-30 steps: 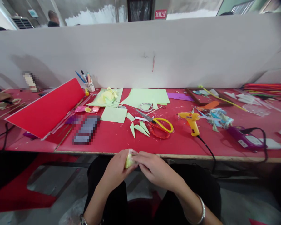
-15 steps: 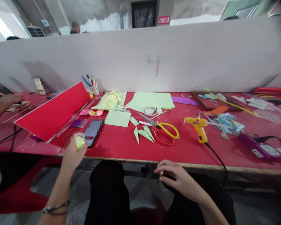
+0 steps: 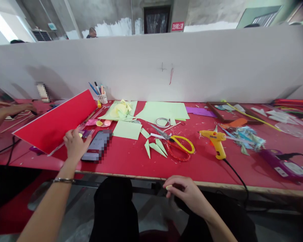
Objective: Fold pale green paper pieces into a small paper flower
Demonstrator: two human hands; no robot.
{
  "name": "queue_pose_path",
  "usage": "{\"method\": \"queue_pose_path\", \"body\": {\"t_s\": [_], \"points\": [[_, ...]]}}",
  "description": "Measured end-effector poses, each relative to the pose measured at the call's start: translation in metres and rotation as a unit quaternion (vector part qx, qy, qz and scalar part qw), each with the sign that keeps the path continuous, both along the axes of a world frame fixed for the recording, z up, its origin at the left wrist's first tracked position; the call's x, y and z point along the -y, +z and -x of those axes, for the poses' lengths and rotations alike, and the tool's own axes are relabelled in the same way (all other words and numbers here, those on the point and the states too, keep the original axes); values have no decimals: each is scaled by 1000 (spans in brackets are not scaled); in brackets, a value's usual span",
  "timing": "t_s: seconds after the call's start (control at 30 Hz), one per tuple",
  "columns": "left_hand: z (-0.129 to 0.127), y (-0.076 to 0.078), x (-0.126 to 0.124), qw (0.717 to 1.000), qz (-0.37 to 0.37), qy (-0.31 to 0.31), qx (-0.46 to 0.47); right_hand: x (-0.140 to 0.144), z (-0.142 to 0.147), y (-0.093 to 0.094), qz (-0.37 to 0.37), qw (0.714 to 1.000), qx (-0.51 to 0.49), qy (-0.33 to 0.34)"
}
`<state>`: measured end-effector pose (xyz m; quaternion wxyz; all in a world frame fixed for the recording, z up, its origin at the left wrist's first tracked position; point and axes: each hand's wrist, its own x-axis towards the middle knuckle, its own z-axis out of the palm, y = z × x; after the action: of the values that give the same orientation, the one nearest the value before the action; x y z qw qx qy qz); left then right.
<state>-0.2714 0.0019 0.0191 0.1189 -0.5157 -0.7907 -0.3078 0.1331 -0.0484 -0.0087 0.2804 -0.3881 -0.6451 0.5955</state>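
Observation:
My left hand (image 3: pixel 77 145) is over the table between the red board (image 3: pixel 58 124) and the phone (image 3: pixel 97 146). A bit of the yellow clay packet (image 3: pixel 80 135) shows between its thumb and fingers; the rest is hidden. Below the table's front edge, above my lap, my right hand (image 3: pixel 185 192) pinches a small pale yellow piece of clay (image 3: pixel 168 187) between thumb and index finger. Yellow- and red-handled scissors (image 3: pixel 178 143) lie partly open on the table, beside several folded green paper cones (image 3: pixel 158 148).
A yellow glue gun (image 3: pixel 215 139) stands at the right, its cord running over the front edge to the floor side. Green paper sheets (image 3: pixel 164 111) and a tape roll (image 3: pixel 163 122) lie further back. At far left, another person's hands (image 3: pixel 17 109) work behind the red board.
My left hand has moved forward and slightly left, carrying the clay packet from the phone's near edge to beside the red board. My right hand keeps its place, its fingertips closer together.

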Motion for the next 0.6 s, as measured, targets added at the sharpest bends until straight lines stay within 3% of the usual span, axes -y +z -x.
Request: {"method": "queue_pose_path", "body": {"t_s": [0.1,0.13,0.17,0.23,0.3,0.33,0.4,0.5,0.6], "points": [[-68,-4,28,994,5,-109,23,-5,1,5,-18,998,21,-48],[-95,-7,40,976,19,-184,112,-6,3,7,-48,997,27,-62],[-121,-11,51,943,52,-246,217,-7,6,9,-87,993,32,-73],[-167,-18,71,857,91,-314,399,-6,15,11,-164,981,26,-100],[-200,-22,82,776,110,-362,505,-2,26,9,-217,964,18,-150],[-211,-23,84,740,112,-376,546,1,32,7,-247,956,25,-159],[-223,-22,83,705,108,-372,594,7,43,1,-307,937,50,-157],[-228,-19,79,701,109,-355,609,12,50,-4,-374,909,67,-170],[-232,-18,77,687,95,-335,638,13,48,-3,-383,904,54,-182]]}}
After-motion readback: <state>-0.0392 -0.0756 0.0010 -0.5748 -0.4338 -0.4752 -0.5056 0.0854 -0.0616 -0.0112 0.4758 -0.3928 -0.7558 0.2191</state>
